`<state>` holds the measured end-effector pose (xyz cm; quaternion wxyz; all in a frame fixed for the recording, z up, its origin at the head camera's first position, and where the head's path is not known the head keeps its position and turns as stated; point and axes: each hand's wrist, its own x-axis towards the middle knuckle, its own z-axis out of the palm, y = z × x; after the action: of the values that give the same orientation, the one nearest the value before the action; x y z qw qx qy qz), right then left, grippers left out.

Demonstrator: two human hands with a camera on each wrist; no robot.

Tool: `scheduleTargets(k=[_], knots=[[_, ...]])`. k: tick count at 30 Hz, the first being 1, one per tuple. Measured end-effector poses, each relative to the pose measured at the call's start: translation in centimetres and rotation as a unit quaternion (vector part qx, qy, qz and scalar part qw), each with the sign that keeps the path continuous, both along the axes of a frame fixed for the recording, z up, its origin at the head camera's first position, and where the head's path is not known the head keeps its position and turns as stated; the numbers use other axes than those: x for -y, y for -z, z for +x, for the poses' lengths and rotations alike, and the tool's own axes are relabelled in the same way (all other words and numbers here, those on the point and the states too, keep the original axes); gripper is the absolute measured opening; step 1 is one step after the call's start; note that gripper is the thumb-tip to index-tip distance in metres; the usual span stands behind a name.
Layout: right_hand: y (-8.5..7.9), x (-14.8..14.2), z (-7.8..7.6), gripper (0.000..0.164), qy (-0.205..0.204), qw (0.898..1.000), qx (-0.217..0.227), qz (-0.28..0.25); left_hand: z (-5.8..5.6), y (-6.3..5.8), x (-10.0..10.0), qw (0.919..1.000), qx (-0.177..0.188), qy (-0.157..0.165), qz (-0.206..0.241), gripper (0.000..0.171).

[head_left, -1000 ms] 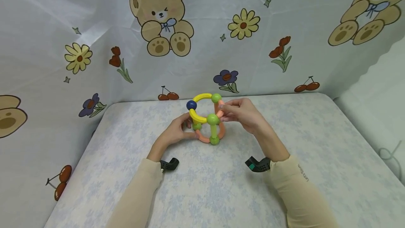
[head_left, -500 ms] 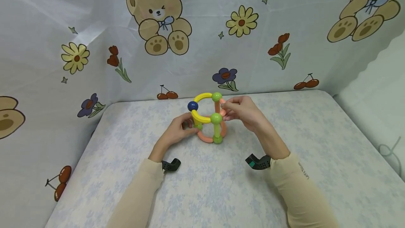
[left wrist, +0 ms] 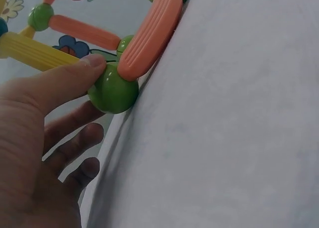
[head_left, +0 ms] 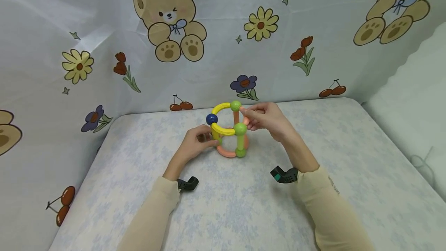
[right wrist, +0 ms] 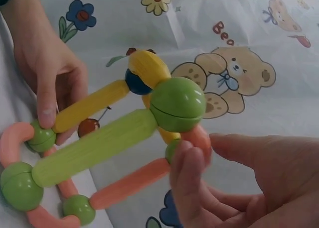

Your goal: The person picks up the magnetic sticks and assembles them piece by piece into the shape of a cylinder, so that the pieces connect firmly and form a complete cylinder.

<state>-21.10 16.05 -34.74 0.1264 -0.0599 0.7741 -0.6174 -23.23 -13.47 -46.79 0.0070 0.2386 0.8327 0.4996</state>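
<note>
A frame of balls and rods, like a magnetic building toy, stands on the table. Its upper ring joins a blue ball (head_left: pixel 211 119), green balls, yellow curved rods (head_left: pixel 224 131) and an orange curved rod (right wrist: pixel 199 141). Upright rods, among them a light green rod (right wrist: pixel 94 147), link it to a lower orange ring. My left hand (head_left: pixel 195 141) pinches a lower green ball (left wrist: pixel 114 91) at the foot of the yellow upright rod (left wrist: pixel 40 51). With thumb and fingers my right hand (head_left: pixel 270 119) grips the upper orange curved rod, partly covering it.
The table (head_left: pixel 226 204) has a pale blue-patterned cover. Behind it hangs a white sheet (head_left: pixel 216 76) printed with bears and flowers. A thin cord (head_left: pixel 423 162) lies off to the right. Black wrist devices (head_left: pixel 188 183) are worn on both wrists.
The frame has shifted slightly right, both hands keeping contact. My left thumb has moved up onto the lower green ball. The head view has turned a little.
</note>
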Motion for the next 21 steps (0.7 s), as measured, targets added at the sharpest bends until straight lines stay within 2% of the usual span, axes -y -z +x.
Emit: scheduleTargets(k=[2,4,7,9,11,15,21], knots=[[-0.1,-0.8,-0.4,0.052,-0.038,0.999,0.003,0.031,0.0,0.0,0.1,0.9999,-0.004,-0.009,0.001,0.021],[-0.3,-1.8,-0.6,0.052,-0.093,0.994,0.007,0.062,0.0,0.1,0.2,0.9998,-0.01,-0.015,0.002,0.02],[0.1,-2.8,-0.7,0.046,-0.178,0.977,-0.011,0.113,0.0,0.2,0.2,0.9997,-0.017,-0.016,0.0,0.02],[0.6,-2.5,-0.5,0.047,-0.21,0.966,-0.036,0.15,-0.2,0.2,0.1,0.9997,-0.021,-0.015,0.001,0.019],[1.4,-1.3,-0.3,0.041,-0.214,0.953,-0.063,0.203,-0.3,0.3,-0.1,0.9996,-0.024,-0.014,0.004,0.018],[2.9,1.2,0.1,0.028,-0.192,0.936,-0.089,0.282,-0.5,0.3,-0.4,0.9994,-0.03,-0.013,0.014,0.017],[4.2,1.6,-0.1,0.021,-0.159,0.931,-0.124,0.304,-0.7,0.4,-0.8,0.9988,-0.035,-0.022,0.026,0.02]])
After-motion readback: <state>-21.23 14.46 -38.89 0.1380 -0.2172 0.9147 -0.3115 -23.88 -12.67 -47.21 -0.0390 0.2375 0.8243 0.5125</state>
